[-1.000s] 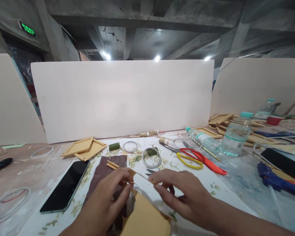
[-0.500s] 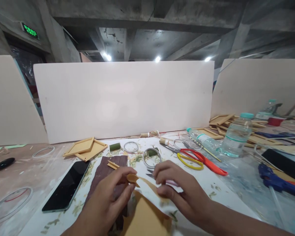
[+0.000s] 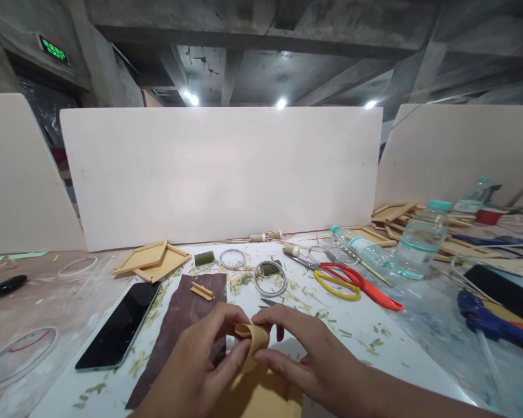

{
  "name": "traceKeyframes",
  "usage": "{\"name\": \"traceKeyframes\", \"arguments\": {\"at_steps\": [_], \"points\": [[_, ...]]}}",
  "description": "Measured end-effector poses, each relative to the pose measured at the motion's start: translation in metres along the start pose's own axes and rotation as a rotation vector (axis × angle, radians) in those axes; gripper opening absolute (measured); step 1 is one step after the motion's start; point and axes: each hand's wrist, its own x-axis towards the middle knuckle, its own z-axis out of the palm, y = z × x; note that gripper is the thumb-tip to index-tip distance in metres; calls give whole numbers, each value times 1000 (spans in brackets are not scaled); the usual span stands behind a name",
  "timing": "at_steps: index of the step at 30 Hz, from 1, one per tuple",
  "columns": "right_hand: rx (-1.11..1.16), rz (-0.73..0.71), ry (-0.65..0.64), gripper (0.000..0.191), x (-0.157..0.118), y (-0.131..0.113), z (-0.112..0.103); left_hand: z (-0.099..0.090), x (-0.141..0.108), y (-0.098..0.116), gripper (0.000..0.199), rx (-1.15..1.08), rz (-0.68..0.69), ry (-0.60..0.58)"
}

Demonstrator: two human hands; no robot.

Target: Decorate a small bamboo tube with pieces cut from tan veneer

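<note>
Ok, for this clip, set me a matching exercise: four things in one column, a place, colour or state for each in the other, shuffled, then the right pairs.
Things:
1. Curled tan strip
2. Phone
3. Glue gun
4. White sheet

Descriptions:
A. Blue, near the right edge of the picture
B. Scattered with green scraps
C. Held between the left hand and the right hand
D. Screen dark, lying to the left of the brown sheet

Right pairs: 1-C, 2-D, 3-A, 4-B
</note>
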Motion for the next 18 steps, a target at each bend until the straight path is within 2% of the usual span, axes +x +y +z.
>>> {"name": "traceKeyframes", "arguments": {"at_steps": [5,8,11,15,18], "points": [[-45,-60,78,16,2,3,-3,6,0,-1,21,-266,-66,-9],[-35,-70,96,12,3,4,-6,7,0,2,15,-338,-67,11],[-25,-42,88,13,4,5,-7,7,0,6,16,-306,-52,53],[-47,-56,90,12,4,7,-7,7,0,10,21,-237,-94,84],[-74,-77,87,13,3,9,-6,8,1,10,24,-274,-144,106]]}}
